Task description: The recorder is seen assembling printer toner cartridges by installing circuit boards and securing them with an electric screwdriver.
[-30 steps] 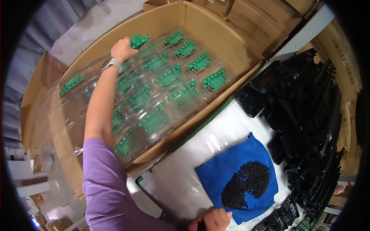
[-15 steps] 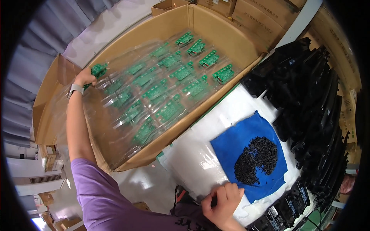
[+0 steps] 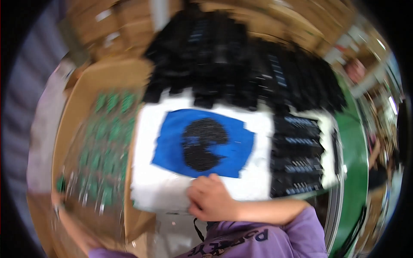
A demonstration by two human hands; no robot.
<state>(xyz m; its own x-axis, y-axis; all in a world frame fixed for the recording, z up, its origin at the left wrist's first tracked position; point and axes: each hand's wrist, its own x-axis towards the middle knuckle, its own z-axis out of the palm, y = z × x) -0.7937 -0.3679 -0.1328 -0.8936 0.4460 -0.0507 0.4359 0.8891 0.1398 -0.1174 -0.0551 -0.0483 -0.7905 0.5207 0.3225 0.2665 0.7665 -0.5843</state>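
My left hand (image 3: 56, 198) is at the far left, closed on a green circuit board (image 3: 60, 184) by the carton's left wall. Beside it, a clear plastic tray (image 3: 92, 148) holds rows of other green boards. My right hand (image 3: 209, 197) is curled over the white work surface (image 3: 144, 180), just below the near edge of a blue cloth (image 3: 241, 148). Its fingers are bent together, and whatever they may hold is hidden. On the cloth lies a heap of small black pieces (image 3: 202, 133), with a notch in its right side. Motion blurs the picture.
The large cardboard carton (image 3: 71, 116) stands left of the work surface. Long black plastic parts (image 3: 223, 64) are stacked along the far side. More black housings (image 3: 297, 163) lie in a row at the right, beside a green surface (image 3: 355, 146). Cardboard boxes rise behind.
The view has swung to the right, so the carton now sits at the left and the cloth near the middle. My left hand still holds the circuit board; my right hand remains near the cloth.
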